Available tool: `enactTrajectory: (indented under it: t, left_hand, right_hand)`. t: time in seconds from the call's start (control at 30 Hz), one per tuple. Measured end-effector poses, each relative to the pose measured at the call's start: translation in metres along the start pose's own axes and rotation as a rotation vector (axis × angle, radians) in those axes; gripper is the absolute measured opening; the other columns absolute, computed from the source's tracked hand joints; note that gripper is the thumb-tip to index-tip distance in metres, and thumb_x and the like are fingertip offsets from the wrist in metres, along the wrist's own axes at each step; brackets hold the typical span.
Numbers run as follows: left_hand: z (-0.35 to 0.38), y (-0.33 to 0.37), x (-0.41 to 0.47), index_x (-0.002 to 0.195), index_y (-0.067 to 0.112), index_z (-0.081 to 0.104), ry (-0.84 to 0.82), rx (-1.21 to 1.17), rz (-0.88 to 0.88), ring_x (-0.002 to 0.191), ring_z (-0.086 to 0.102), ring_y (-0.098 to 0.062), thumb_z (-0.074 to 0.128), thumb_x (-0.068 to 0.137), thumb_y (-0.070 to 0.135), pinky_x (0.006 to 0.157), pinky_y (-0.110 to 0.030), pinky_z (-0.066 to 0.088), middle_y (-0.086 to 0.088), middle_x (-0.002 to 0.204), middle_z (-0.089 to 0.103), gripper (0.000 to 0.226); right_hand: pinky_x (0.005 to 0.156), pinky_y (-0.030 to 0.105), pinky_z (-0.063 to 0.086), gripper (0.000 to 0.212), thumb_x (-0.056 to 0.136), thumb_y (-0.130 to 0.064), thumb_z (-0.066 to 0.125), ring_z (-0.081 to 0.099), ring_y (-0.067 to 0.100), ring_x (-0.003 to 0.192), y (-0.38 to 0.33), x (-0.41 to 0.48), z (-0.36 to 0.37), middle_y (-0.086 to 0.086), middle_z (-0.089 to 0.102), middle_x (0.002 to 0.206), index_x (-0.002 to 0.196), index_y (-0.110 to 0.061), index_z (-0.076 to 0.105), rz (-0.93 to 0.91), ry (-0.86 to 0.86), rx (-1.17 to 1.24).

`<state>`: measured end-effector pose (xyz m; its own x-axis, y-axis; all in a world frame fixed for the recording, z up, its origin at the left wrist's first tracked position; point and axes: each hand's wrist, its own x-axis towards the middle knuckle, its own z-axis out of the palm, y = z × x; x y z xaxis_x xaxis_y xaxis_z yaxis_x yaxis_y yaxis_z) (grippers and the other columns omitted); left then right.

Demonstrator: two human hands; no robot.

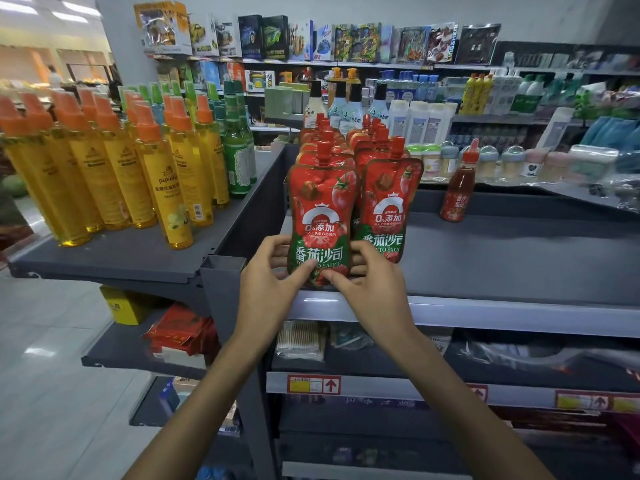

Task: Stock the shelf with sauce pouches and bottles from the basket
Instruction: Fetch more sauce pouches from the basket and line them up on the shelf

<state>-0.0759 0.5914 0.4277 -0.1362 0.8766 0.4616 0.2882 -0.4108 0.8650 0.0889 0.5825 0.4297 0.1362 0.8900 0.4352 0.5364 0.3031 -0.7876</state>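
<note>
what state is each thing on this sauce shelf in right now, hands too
front left pouch: upright at the front edge, capped, held at its base
front right pouch: upright beside it, capped
pouch rows: upright behind those two, capped
sauce bottle: upright, capped, alone further right
left hand: pinches the front left pouch
right hand: pinches the same pouch
shelf: partly stocked

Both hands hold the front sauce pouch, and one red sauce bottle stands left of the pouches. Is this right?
Not quite. In the head view the red sauce bottle stands right of the pouches. The left hand and right hand do hold the front sauce pouch.
</note>
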Motion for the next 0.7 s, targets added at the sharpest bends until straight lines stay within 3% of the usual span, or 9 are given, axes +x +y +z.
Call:
enactTrajectory:
  t: [0.1,0.23,0.4,0.47,0.53,0.6,0.7]
  left_hand:
    - [-0.002,-0.001,-0.004,0.123,0.024,0.061,0.005,0.032,0.008,0.101,0.066,0.004,0.083,0.087,0.025,0.079,-0.012,0.055,0.018,0.111,0.069,0.042]
    - [-0.004,0.0,-0.011,0.129,0.025,0.058,0.021,0.111,0.042,0.107,0.063,0.006,0.082,0.087,0.02,0.085,-0.01,0.051,0.02,0.113,0.065,0.049]
    - [-0.002,0.002,-0.017,0.134,0.021,0.057,0.035,0.119,0.028,0.11,0.065,-0.005,0.084,0.085,0.024,0.089,-0.027,0.056,0.008,0.122,0.068,0.056]
    - [0.0,0.002,-0.019,0.134,0.02,0.056,0.056,0.138,0.01,0.109,0.066,-0.009,0.084,0.085,0.027,0.089,-0.033,0.058,0.005,0.122,0.068,0.057]
    - [0.002,0.003,-0.022,0.135,0.02,0.055,0.078,0.162,-0.011,0.108,0.066,-0.01,0.084,0.085,0.03,0.088,-0.039,0.06,0.005,0.122,0.068,0.058]
    - [0.003,0.005,-0.024,0.135,0.022,0.054,0.09,0.176,-0.03,0.109,0.066,-0.011,0.084,0.085,0.033,0.09,-0.043,0.06,0.005,0.123,0.068,0.059]
    - [0.003,0.007,-0.03,0.135,0.024,0.053,0.092,0.235,-0.037,0.113,0.063,-0.012,0.083,0.086,0.036,0.093,-0.043,0.058,0.005,0.127,0.066,0.059]
  right_hand:
    - [0.074,0.011,0.056,0.05,0.084,-0.034,0.084,0.065,-0.002,0.087,0.0,-0.004,-0.004,-0.014,0.066,0.102,0.125,-0.02,0.061,0.001,0.027,-0.054]
    - [0.086,0.026,0.059,0.047,0.085,-0.035,0.083,0.064,0.006,0.095,0.002,-0.013,-0.012,-0.008,0.067,0.108,0.125,-0.022,0.061,-0.007,0.068,-0.101]
    - [0.084,0.032,0.059,0.036,0.09,-0.035,0.078,0.064,0.003,0.092,0.001,-0.014,-0.037,-0.008,0.067,0.108,0.118,-0.022,0.06,0.033,0.271,-0.109]
    - [0.093,0.04,0.057,0.047,0.089,-0.035,0.078,0.062,0.01,0.104,0.005,-0.004,-0.048,-0.004,0.064,0.119,0.127,-0.02,0.055,0.086,0.304,-0.142]
    - [0.102,0.046,0.052,0.073,0.086,-0.039,0.081,0.059,0.019,0.121,0.011,0.013,-0.053,0.003,0.06,0.134,0.144,-0.016,0.044,0.187,0.231,-0.199]
    - [0.101,0.046,0.052,0.087,0.08,-0.041,0.086,0.06,0.024,0.123,0.017,0.027,-0.053,0.006,0.062,0.134,0.148,-0.014,0.04,0.244,0.134,-0.185]
    - [0.084,0.031,0.051,0.061,0.078,-0.038,0.088,0.067,0.022,0.11,0.024,0.033,-0.048,0.001,0.072,0.119,0.127,-0.017,0.058,0.202,0.075,-0.147]
